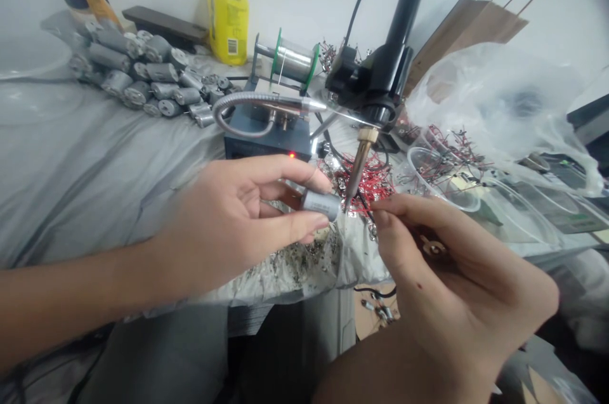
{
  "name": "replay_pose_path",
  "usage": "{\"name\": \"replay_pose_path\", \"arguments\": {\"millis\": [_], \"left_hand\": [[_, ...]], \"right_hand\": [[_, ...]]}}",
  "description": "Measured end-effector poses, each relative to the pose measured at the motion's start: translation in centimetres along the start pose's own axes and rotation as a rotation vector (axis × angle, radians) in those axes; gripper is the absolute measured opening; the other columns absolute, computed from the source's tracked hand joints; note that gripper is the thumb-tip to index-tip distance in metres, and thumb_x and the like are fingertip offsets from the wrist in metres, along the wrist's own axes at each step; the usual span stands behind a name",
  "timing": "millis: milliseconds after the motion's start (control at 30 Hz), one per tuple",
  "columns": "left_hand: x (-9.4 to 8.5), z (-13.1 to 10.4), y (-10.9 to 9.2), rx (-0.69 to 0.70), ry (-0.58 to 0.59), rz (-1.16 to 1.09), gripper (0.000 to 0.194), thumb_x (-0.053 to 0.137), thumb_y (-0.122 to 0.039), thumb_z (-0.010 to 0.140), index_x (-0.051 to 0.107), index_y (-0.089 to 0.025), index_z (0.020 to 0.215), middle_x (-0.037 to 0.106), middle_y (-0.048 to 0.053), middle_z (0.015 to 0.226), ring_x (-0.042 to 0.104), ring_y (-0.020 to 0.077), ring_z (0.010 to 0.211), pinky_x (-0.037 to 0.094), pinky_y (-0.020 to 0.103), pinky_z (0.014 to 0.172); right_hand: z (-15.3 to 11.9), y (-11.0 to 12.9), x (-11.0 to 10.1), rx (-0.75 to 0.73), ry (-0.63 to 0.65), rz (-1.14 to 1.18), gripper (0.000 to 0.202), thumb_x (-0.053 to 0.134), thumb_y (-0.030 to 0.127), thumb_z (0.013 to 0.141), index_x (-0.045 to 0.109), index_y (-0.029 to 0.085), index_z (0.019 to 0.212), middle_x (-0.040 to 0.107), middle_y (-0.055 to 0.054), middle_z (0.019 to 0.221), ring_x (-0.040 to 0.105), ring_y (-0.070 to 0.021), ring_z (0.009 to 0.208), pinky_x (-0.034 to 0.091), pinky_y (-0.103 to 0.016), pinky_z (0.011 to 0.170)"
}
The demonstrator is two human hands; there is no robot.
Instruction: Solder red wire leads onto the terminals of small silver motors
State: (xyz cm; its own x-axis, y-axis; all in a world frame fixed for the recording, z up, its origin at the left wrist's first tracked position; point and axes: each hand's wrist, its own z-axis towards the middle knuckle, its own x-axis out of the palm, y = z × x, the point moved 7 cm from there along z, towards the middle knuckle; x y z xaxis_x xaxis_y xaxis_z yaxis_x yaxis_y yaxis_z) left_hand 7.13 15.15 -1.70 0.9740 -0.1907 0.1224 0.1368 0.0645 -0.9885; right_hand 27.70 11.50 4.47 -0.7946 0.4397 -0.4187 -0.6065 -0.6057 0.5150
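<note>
A small silvery motor (321,203) lies sideways between the thumb and fingers of my left hand (238,207), its end turned toward the tip of a soldering iron (360,166). The iron hangs tip-down from a black stand, right at the motor's end. On the other side of the tip, my right hand (442,271) pinches a thin red wire (365,203) between thumb and forefinger. Whether the wire touches the motor is too small to tell. A brass-coloured ring-shaped part (432,247) shows by my right fingers; how it is held is unclear.
Behind my hands sit a blue feeder box (257,128) with a solder spool (294,60) and a pile of red wires (373,179). Many motors (143,71) are heaped at the back left, near a yellow bottle (227,17). Clear plastic bags (495,93) lie at the right.
</note>
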Motion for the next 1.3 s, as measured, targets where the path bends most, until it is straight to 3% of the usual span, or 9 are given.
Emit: {"name": "replay_pose_path", "arguments": {"millis": [833,1033,1300], "left_hand": [[-0.24,-0.02,0.03,0.002,-0.017,0.052,0.031,0.097,-0.040,0.086,0.085,-0.031,0.113,0.086,0.000,0.102,0.085,0.0238,0.091,0.073,0.023,0.078],[-0.22,-0.04,-0.04,0.021,-0.020,0.041,0.029,0.098,-0.041,0.085,0.086,-0.033,0.111,0.086,-0.001,0.101,0.084,0.0206,0.087,0.072,0.020,0.076],[-0.15,0.03,-0.25,0.013,-0.026,0.050,0.028,0.098,-0.031,0.084,0.086,-0.032,0.109,0.086,-0.002,0.100,0.085,0.0222,0.089,0.072,0.020,0.076]], "right_hand": [[0.01,-0.11,0.02,0.011,0.029,-0.019,0.022,0.078,0.008,0.089,0.083,0.028,0.093,0.074,0.003,0.080,0.063,-0.0149,0.065,0.048,-0.029,0.054],[-0.03,-0.04,0.09,0.003,0.026,-0.021,0.023,0.076,0.006,0.090,0.082,0.028,0.094,0.074,0.003,0.081,0.064,-0.0152,0.067,0.047,-0.029,0.056],[-0.06,-0.25,0.06,0.035,0.017,-0.012,0.019,0.077,0.010,0.092,0.083,0.028,0.092,0.074,0.003,0.080,0.062,-0.0143,0.067,0.048,-0.029,0.056]]}}
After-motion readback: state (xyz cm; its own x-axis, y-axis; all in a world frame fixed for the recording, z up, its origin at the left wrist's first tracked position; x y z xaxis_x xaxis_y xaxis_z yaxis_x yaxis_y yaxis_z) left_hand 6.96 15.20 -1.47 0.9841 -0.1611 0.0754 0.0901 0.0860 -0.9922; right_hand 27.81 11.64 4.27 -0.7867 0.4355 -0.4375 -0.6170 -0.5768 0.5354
